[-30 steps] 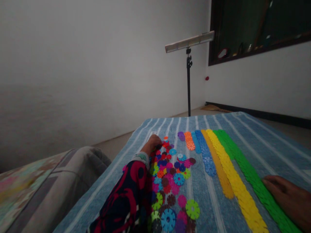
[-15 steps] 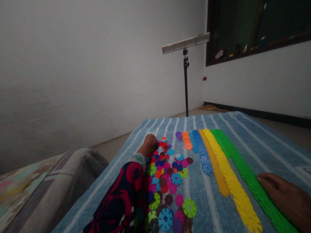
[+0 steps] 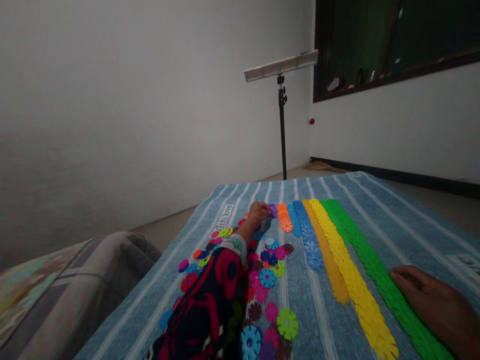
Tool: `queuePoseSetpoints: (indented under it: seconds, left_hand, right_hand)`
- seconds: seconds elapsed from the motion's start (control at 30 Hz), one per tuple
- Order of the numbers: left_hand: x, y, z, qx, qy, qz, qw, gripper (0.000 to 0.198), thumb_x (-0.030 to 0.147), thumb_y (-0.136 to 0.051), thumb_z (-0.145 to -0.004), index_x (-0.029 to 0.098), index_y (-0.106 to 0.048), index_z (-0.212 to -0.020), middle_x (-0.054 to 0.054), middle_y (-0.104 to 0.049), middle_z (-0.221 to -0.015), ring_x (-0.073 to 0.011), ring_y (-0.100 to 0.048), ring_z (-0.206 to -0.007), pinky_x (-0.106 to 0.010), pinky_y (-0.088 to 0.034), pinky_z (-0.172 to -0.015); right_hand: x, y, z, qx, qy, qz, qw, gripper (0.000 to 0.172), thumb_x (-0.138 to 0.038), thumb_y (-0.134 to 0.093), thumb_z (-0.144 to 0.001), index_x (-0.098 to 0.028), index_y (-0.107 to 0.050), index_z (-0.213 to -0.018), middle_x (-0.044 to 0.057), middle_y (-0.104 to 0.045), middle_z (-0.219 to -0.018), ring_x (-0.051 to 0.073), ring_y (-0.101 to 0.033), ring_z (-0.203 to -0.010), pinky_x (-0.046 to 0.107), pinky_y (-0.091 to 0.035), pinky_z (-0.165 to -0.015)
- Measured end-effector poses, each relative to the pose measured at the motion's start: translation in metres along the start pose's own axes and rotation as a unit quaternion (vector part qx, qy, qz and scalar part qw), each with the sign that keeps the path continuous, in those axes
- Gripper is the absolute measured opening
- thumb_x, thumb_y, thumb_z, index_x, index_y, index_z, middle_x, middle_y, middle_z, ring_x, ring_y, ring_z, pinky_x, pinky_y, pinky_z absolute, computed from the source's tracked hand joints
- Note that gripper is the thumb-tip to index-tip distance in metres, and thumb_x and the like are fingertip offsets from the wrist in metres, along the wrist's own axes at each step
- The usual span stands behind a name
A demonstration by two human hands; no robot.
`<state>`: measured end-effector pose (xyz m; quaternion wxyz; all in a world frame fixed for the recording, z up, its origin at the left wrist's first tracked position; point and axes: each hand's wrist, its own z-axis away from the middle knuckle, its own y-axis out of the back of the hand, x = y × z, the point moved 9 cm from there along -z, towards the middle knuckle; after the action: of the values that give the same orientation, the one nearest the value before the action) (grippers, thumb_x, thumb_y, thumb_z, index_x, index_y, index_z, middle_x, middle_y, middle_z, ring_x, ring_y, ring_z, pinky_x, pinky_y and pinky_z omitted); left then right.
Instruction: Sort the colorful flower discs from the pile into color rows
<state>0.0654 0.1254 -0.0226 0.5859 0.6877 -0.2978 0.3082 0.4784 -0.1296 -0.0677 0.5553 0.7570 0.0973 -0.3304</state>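
My left hand [image 3: 259,214] reaches over the loose pile to the small purple row [image 3: 273,210]. Its fingers are closed at the row's left edge; whatever they hold is too small and blurred to make out. Under my left forearm lies a mixed pile of notched plastic discs [image 3: 267,278] in pink, red, blue, brown and lime. My right hand [image 3: 437,302] rests by the long green row [image 3: 378,272], fingers loosely bent and slightly apart, with nothing visible in them. Overlapping discs form the yellow row [image 3: 356,280], an amber row [image 3: 330,265], a blue row [image 3: 311,240] and an orange row [image 3: 284,218].
A striped blue cloth [image 3: 397,225] covers the table. Behind its far edge stands a lamp on a black pole [image 3: 282,130]. At the left is a grey fabric-covered seat [image 3: 108,280]. A dark window [image 3: 390,45] is in the right wall.
My left hand has moved right, from the far left of the pile to the purple row. My right hand stays beside the green row. The view has shifted slightly.
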Motion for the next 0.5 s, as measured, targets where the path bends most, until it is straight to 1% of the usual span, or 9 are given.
queuePoseSetpoints:
  seconds: [0.1, 0.2, 0.37, 0.43, 0.5]
  left_hand:
    - [0.003, -0.01, 0.001, 0.005, -0.002, -0.012, 1.0, 0.011, 0.003, -0.066, -0.064, 0.01, -0.071, -0.069, -0.003, -0.066, -0.062, -0.0097, -0.055, -0.055, -0.021, -0.042, -0.056]
    - [0.003, -0.011, 0.004, 0.011, 0.0, -0.028, 1.0, 0.013, 0.003, -0.067, -0.063, 0.01, -0.074, -0.072, -0.004, -0.068, -0.063, -0.0117, -0.057, -0.057, -0.023, -0.044, -0.057]
    - [0.005, 0.003, 0.006, 0.028, -0.004, -0.045, 0.999, 0.02, 0.005, -0.068, -0.067, 0.012, -0.075, -0.085, -0.006, -0.071, -0.076, -0.0127, -0.062, -0.068, -0.023, -0.047, -0.065]
    - [0.004, 0.01, 0.008, 0.025, 0.001, -0.055, 0.998, 0.019, 0.006, -0.068, -0.069, 0.011, -0.075, -0.085, -0.005, -0.07, -0.075, -0.0117, -0.061, -0.065, -0.023, -0.047, -0.063]
    - [0.002, 0.017, 0.011, 0.009, 0.01, -0.066, 0.998, 0.017, 0.006, -0.068, -0.068, 0.011, -0.074, -0.083, -0.003, -0.068, -0.068, -0.0107, -0.058, -0.059, -0.022, -0.045, -0.059]
  right_hand:
    - [0.008, -0.009, 0.001, -0.057, -0.053, -0.009, 0.997, 0.05, -0.068, -0.04, -0.07, -0.034, -0.074, -0.082, -0.002, -0.078, -0.086, 0.028, -0.072, -0.076, 0.038, -0.054, -0.066]
    - [0.011, -0.012, 0.001, -0.066, -0.071, -0.015, 0.995, 0.051, -0.068, -0.038, -0.07, -0.034, -0.073, -0.084, -0.002, -0.077, -0.087, 0.029, -0.071, -0.079, 0.04, -0.052, -0.07]
    - [0.013, -0.016, 0.001, -0.084, -0.093, -0.014, 0.992, 0.053, -0.07, -0.037, -0.068, -0.034, -0.071, -0.088, 0.0, -0.077, -0.09, 0.03, -0.07, -0.082, 0.041, -0.051, -0.073]
    - [0.015, -0.017, 0.001, -0.09, -0.095, -0.011, 0.991, 0.054, -0.07, -0.037, -0.068, -0.034, -0.071, -0.088, 0.0, -0.077, -0.091, 0.031, -0.07, -0.083, 0.042, -0.051, -0.074]
    - [0.017, -0.018, 0.001, -0.092, -0.093, -0.008, 0.991, 0.054, -0.07, -0.037, -0.069, -0.034, -0.071, -0.09, 0.0, -0.077, -0.093, 0.031, -0.07, -0.084, 0.042, -0.051, -0.074]
